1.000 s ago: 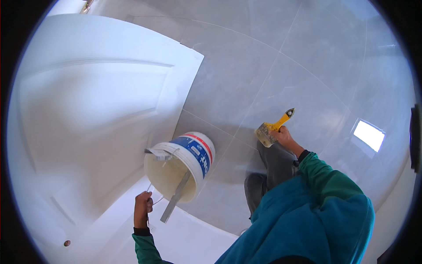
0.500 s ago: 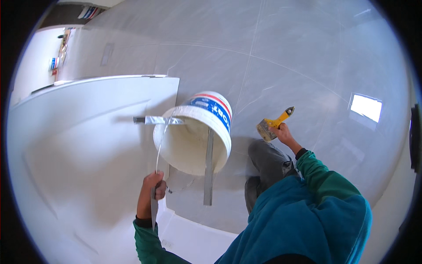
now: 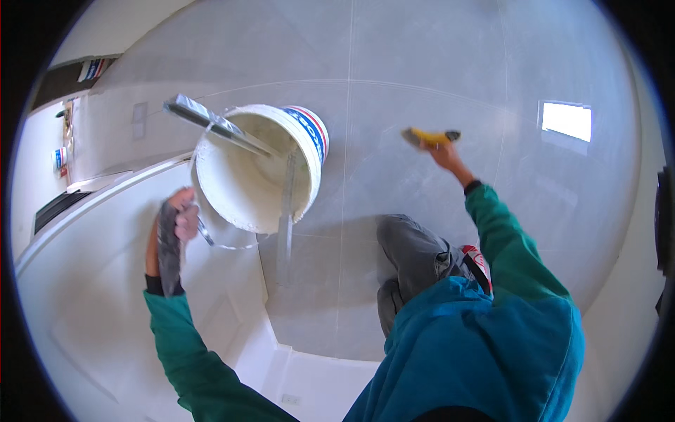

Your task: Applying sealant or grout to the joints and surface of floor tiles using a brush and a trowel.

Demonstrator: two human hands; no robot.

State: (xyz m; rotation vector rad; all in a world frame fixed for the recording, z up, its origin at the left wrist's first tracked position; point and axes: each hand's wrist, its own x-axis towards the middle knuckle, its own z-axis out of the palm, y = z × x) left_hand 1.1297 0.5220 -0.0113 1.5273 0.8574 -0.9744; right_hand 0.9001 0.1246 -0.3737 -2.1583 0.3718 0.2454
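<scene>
- Bucket (image 3: 228, 186) tilted its mouth toward the wearer, near the left hand (image 3: 181, 211); whether it hung or rested was unclear.
- The left hand curled around a gray blade (image 3: 168, 250) and apparently the wire handle (image 3: 204, 233); that shared grip could have let either slip.
- An upper metal strip (image 3: 218, 124) and a lower metal strip (image 3: 285, 243) jutted past the rim; steeper tilting might have dropped them, or swinging scraped the white door (image 3: 98, 309).
- The right hand (image 3: 441, 151) gripped a yellow-handled tool (image 3: 430, 136), well apart from the bucket.
- The door's edge crowded the bucket's left; gray floor (image 3: 394, 183) gave room rightward.
</scene>
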